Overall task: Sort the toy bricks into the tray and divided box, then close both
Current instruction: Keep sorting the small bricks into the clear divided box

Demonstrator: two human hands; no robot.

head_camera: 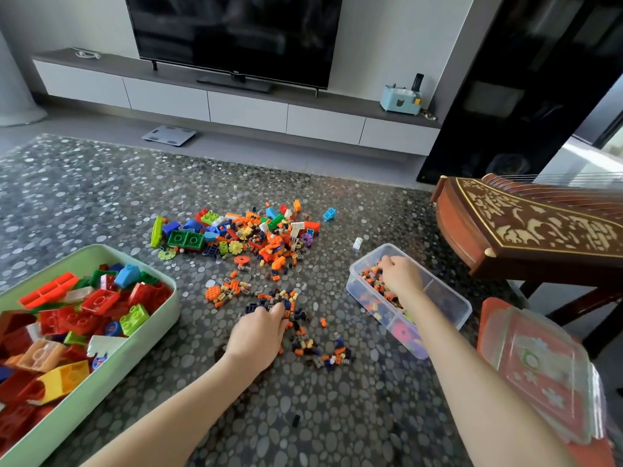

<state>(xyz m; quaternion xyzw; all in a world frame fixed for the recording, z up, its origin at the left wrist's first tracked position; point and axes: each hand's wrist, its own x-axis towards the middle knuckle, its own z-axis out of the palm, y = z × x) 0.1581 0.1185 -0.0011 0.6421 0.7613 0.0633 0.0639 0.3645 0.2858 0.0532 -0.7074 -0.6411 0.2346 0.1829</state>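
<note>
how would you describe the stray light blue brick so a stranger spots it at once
Find the big heap of mixed bricks in the middle of the pebble-patterned mat. Just off its far right corner the light blue brick lies alone. Its only stray neighbour is a small white brick, nearer the clear divided box.

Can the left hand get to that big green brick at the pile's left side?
Probably yes. The left hand touches small dark bricks on the mat; the big green plastic brick lies uncovered ahead, leftward, with only open mat and loose little pieces between.
</note>
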